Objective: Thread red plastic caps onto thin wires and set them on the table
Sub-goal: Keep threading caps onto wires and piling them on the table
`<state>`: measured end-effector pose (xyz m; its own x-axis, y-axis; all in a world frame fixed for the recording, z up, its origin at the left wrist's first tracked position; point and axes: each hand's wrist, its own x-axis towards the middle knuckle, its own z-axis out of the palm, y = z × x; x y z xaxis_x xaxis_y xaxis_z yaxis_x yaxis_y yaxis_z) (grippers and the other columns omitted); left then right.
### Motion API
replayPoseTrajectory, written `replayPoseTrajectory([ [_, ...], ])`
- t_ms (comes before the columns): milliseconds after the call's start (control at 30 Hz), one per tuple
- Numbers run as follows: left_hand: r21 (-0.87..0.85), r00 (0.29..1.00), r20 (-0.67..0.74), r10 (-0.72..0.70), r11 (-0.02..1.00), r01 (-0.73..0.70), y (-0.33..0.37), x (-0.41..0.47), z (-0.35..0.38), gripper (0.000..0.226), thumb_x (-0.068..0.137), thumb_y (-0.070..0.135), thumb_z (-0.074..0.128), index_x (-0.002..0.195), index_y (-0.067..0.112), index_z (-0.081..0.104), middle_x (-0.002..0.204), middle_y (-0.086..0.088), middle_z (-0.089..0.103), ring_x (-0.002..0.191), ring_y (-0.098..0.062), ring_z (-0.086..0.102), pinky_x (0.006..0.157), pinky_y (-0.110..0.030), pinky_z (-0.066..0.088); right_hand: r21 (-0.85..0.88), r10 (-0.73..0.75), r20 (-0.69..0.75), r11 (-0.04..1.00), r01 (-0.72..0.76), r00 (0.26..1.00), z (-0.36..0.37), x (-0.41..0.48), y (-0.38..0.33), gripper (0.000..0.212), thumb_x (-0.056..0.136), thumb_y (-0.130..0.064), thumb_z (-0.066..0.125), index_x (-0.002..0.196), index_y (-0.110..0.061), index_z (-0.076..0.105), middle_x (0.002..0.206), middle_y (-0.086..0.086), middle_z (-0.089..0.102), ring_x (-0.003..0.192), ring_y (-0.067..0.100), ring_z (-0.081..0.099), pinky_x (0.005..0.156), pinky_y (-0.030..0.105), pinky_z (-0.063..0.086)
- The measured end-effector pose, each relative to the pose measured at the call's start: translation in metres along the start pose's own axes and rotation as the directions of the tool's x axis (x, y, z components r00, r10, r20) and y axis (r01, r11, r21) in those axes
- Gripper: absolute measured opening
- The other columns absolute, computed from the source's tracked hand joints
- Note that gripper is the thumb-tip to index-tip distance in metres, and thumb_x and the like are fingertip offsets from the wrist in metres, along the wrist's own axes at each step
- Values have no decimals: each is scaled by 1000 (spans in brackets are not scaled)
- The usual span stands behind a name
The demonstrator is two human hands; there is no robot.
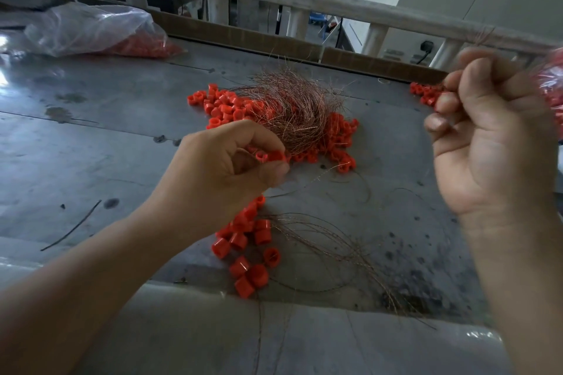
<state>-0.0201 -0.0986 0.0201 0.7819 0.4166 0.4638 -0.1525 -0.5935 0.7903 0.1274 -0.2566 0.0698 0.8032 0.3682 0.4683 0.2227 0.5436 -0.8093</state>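
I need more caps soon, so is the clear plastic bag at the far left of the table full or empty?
Partly full: red plastic caps show through the slumped clear plastic bag.

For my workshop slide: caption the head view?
Left hand pinches red caps beside a wire bundle; right hand is raised, fist closed.

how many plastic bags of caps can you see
2. One clear bag lies at the table's far left, red caps showing through. A second bag, blurred, sits at the right edge behind the right hand. Others may lie out of frame.
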Motion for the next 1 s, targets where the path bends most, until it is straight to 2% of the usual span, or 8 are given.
replayPoseTrajectory([
  [67, -120, 999, 11, -40, 992, 41, -1, 1, 0, 17, 72, 21, 70, 83, 33, 65, 70, 13, 71, 59, -11, 68, 53, -18, 53, -186, -129, 51, 973, 136, 990, -1, 1, -1, 6, 83, -15, 58, 85, -20, 62, 65, -13, 57, 55, 2, 44, 51, 17, 36],
  [133, -182, 998, 43, -46, 982, 53, -1, 2, 1, 35, 72, -1, 68, 86, 31, 65, 73, 17, 71, 63, -2, 67, 58, -8, 49, -415, -230, 161, 866, 278, 960, 0, -2, 0, 14, 85, -12, 56, 89, -24, 62, 66, -14, 57, 55, 3, 44, 53, 19, 38],
  [200, -239, 996, 62, -64, 968, 77, 0, 2, 2, 40, 68, -3, 69, 87, 33, 66, 76, 16, 72, 67, -3, 68, 62, -9, 49, -541, -222, 286, 765, 349, 932, 5, -9, 6, 16, 83, -15, 60, 89, -29, 61, 69, -15, 59, 57, 2, 48, 55, 18, 42],
  [367, -333, 995, 67, -78, 938, 96, 4, 2, 5, 33, 50, 33, 69, 84, 34, 70, 80, 8, 73, 71, -13, 70, 66, -18, 54, -623, -75, 467, 680, 388, 881, 18, -28, 23, 18, 77, -18, 65, 78, -34, 57, 73, -16, 57, 63, -2, 53, 59, 9, 40],
  [500, -376, 995, 68, -76, 922, 96, 6, 2, 6, 37, 49, 32, 70, 85, 26, 64, 78, 2, 72, 67, -15, 70, 60, -18, 54, -634, -57, 496, 658, 406, 867, 22, -33, 26, 20, 76, -18, 65, 76, -36, 56, 73, -16, 55, 67, -2, 53, 60, 7, 38],
  [600, -340, 996, 69, -52, 938, 73, 7, 2, 6, 32, 51, 36, 69, 81, 26, 67, 83, 1, 73, 71, -18, 70, 64, -19, 55, -633, -29, 514, 662, 401, 858, 24, -35, 28, 14, 75, -17, 65, 77, -30, 59, 74, -15, 55, 72, -2, 54, 62, 6, 38],
  [900, -198, 995, 58, -77, 976, 87, 2, 4, 4, 29, 48, 37, 70, 76, 33, 71, 75, 4, 67, 64, -7, 62, 62, -17, 53, -636, -20, 501, 669, 384, 865, 24, -36, 28, 13, 76, -17, 65, 77, -28, 58, 76, -15, 56, 72, -1, 54, 62, 6, 39],
  [1000, -313, 989, 102, -109, 940, 136, 3, 4, 4, 28, 50, 29, 70, 77, 31, 71, 81, 3, 73, 74, -12, 69, 69, -18, 54, -642, -15, 496, 666, 379, 868, 24, -37, 28, 11, 76, -16, 64, 77, -27, 59, 75, -14, 57, 72, -1, 54, 62, 6, 39],
])
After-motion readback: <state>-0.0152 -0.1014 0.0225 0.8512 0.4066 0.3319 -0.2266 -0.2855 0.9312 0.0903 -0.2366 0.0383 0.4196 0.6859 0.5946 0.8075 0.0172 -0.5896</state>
